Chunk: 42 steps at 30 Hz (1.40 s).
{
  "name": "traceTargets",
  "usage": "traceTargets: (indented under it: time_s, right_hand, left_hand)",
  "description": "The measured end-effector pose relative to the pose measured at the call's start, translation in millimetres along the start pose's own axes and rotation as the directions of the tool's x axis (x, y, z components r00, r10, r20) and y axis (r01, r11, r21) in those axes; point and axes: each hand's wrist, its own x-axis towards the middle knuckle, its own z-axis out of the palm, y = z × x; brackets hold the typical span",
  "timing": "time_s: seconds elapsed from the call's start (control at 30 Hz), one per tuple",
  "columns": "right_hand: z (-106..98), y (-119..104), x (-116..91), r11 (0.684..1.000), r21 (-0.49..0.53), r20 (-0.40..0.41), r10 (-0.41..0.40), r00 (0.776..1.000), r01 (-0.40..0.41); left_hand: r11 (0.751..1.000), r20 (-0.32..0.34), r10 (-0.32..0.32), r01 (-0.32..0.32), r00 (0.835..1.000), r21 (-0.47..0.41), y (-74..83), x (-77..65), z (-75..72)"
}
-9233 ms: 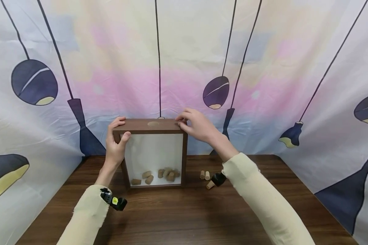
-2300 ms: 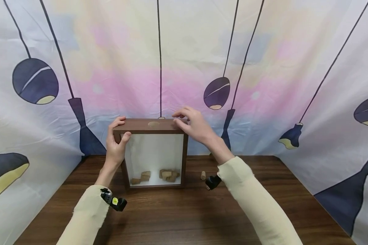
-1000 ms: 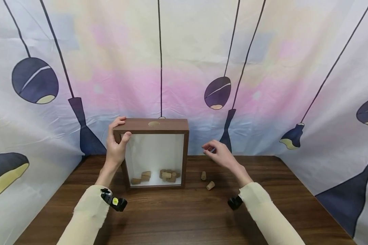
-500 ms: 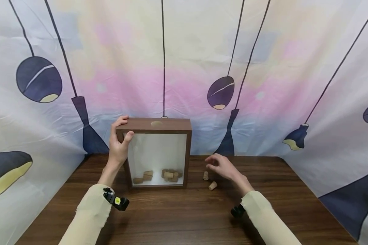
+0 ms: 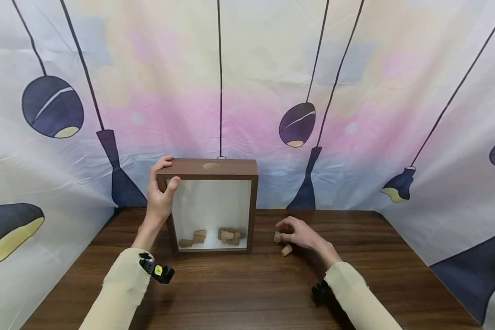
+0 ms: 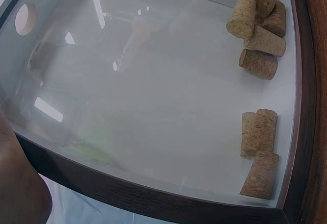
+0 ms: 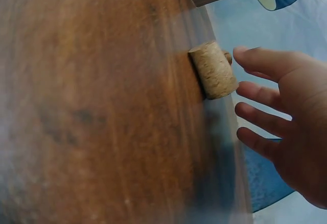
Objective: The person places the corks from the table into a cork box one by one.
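Note:
A shallow brown wooden box [image 5: 235, 168] with a clear front stands upright on the table. Its top has an oval hole [image 5: 211, 166]. My left hand [image 5: 159, 201] grips the box's upper left corner, thumb on the front, fingers over the top. Behind the pane, corks [image 6: 259, 175] lie in two groups along the bottom. To the right of the box, my right hand [image 5: 302, 234] has thumb and fingertips around a cork [image 5: 277, 237] at table level. Another cork [image 5: 286, 250] lies on its side just in front, larger in the right wrist view [image 7: 213, 71].
The dark wood table [image 5: 239, 293] ends at a printed cloth backdrop [image 5: 247, 91] close behind the box. Cloth also rises on both sides. A black wrist camera [image 5: 163, 274] sits on the left sleeve, another [image 5: 321, 292] on the right.
Over these frames my right hand leaves the box top and comes down to the cork on the table. One fewer cork lies outside than at first. My left hand stays on the box.

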Motion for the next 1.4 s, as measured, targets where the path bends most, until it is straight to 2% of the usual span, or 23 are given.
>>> traceTargets:
  time_s: [0.13,0.33,0.7,0.87,1.0,1.13,1.4]
  right_hand:
    - [3,3,-1,1.000,-0.020,0.014,0.004,1.000,-0.004]
    - [5,2,0,1.000,0.008,0.013,0.020,1.000,-0.020]
    - [3,2,-2,0.999,0.005,-0.044,0.041,0.998,-0.041]
    - [-5,-2,-4,1.000,0.015,-0.059,0.019,0.998,-0.018]
    - [-14,-8,-4,1.000,-0.014,-0.102,-0.027,0.994,0.026]
    - [-24,-16,-3,0.997,-0.044,-0.160,-0.067,0.985,0.061]
    - [-45,-35,0,0.989,-0.096,-0.209,-0.134,0.969,0.116]
  left_hand:
    - [1.000,-0.005,0.000,0.000,1.000,-0.006,-0.2,0.0,0.6]
    - [1.000,-0.020,-0.001,0.000,1.000,-0.024,-0.8,-0.3,0.9]
    - [1.000,-0.010,-0.001,0.001,1.000,-0.005,1.6,-1.4,-0.1]
    - [1.000,-0.001,0.003,-0.003,1.000,-0.007,1.6,-1.0,-0.3]
    - [1.000,-0.004,0.007,-0.007,1.000,0.006,1.5,-0.4,-0.4]
    - [1.000,-0.011,0.019,-0.019,1.000,0.008,1.8,-0.3,0.3]
    - [1.000,-0.006,0.022,-0.022,1.000,0.005,1.5,-0.3,0.6]
